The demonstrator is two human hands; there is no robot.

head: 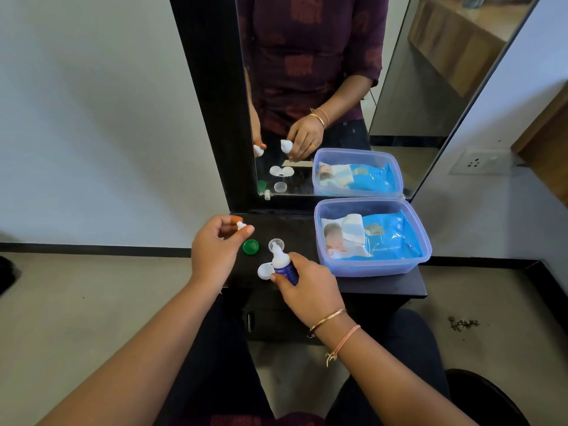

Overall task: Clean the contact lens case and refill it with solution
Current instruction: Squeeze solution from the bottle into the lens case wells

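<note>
My right hand (310, 287) grips a small white and blue solution bottle (282, 265), tilted with its bare nozzle pointing away from me. My left hand (215, 244) pinches the bottle's small white cap (241, 225) between thumb and fingers, above the table's left end. The white lens case (265, 271) lies on the black table (384, 285) just left of the bottle, partly hidden by it. A green lid (250, 246) and a clear lid (275, 243) lie loose on the table beyond the case.
A lilac plastic tub (373, 265) holding a blue pack of wet wipes (384, 236) fills the table's right half. A black-framed mirror (322, 87) stands at the back. The floor drops away to the left and right of the narrow table.
</note>
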